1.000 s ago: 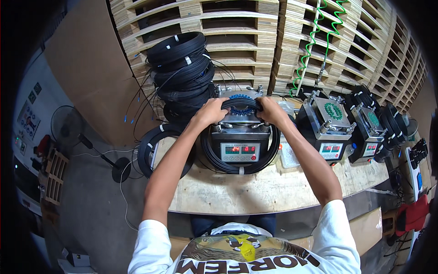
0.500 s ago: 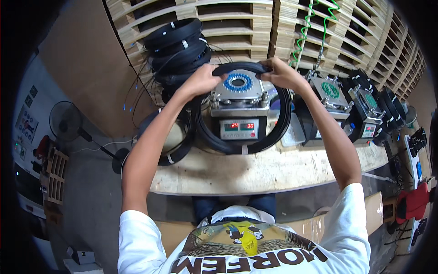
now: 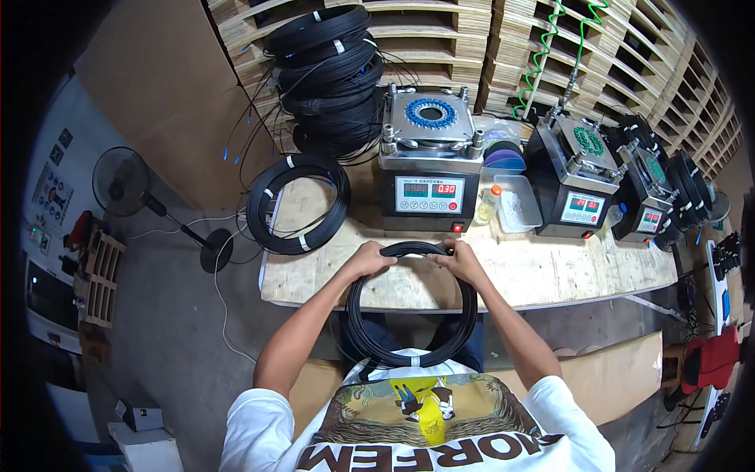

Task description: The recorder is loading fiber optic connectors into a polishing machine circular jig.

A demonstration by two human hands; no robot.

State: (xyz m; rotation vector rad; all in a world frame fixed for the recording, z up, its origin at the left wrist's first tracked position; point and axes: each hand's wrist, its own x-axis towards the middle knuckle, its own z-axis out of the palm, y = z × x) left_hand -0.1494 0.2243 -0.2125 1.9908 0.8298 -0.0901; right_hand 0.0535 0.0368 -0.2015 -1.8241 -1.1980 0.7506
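A coil of black cable (image 3: 355, 318) is held by its far side between my two hands, over the table's front edge, with its near side at my lap. My left hand (image 3: 371, 259) is closed on the coil's far left part. On the far right part, my right hand (image 3: 462, 262) grips the same coil. White tape binds the near side of the coil. Beyond my hands stands a polishing machine (image 3: 429, 193) with a metal top plate and a ring of blue connectors (image 3: 431, 114). A second cable coil (image 3: 338, 206) lies at the left on the table.
A tall stack of black cable coils (image 3: 330, 86) rises at the back left. Two more machines (image 3: 578, 177) (image 3: 646, 193) with green rings stand at the right. Between the machines are a clear tray (image 3: 519, 203) and a small red-capped bottle (image 3: 487, 206). A fan (image 3: 122, 181) stands on the left floor.
Both hands have drawn the coil back from over the machine toward my body and lower. The machine's front and top now show fully. The view has shifted slightly.
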